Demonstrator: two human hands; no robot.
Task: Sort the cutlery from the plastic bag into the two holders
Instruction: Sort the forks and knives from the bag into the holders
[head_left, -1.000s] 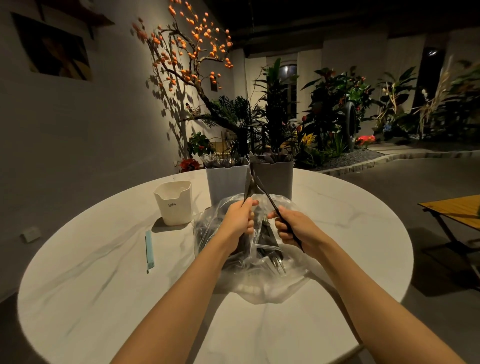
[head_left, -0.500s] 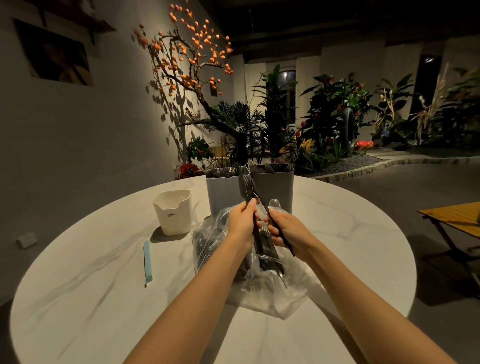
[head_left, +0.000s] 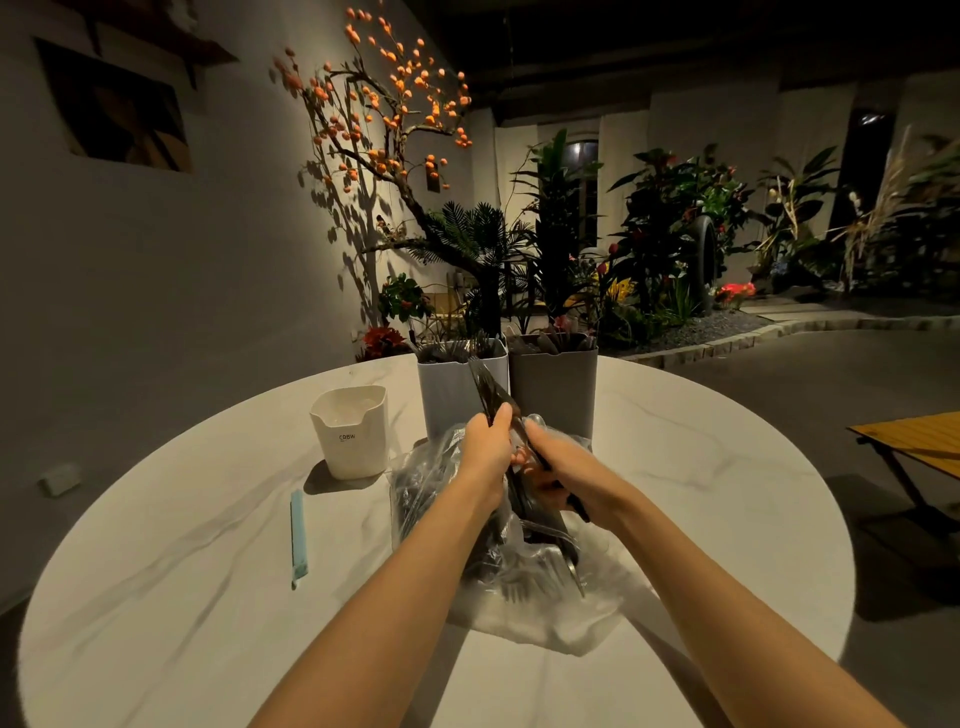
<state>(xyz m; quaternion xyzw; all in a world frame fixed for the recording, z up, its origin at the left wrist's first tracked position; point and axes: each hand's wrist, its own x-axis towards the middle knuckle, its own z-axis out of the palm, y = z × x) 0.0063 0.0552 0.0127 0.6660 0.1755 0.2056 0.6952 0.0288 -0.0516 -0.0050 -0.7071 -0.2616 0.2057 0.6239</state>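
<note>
Both hands have drawn closer together since a second ago, and the dark utensil has tipped from a steep slant toward the two holders. At the centre of the frame the left hand (head_left: 485, 449) curls its fingers (head_left: 501, 418) round a dark piece of cutlery (head_left: 485, 387), whose upper end rises against the front of the pale holder (head_left: 454, 384). Just to its right, the right hand (head_left: 563, 470) has its fingers clenched round a dark handle (head_left: 576, 506) that juts out below the palm; what kind of utensil it is cannot be told. Beneath both hands lies the clear plastic bag (head_left: 530, 597), crumpled on the counter (head_left: 182, 597), with more dark cutlery showing through it, among it the tines of forks (head_left: 540, 574) near the lower middle. Behind the bag, the pale holder and the grey holder (head_left: 553, 387) stand side by side, touching, each with utensil tops showing above its rim. Left of the pale holder sits a white cup (head_left: 353, 434) with small lettering on its front. Further toward the lower left, a slim light-blue strip (head_left: 298, 540) lies flat on the counter, well apart from the bag.
</note>
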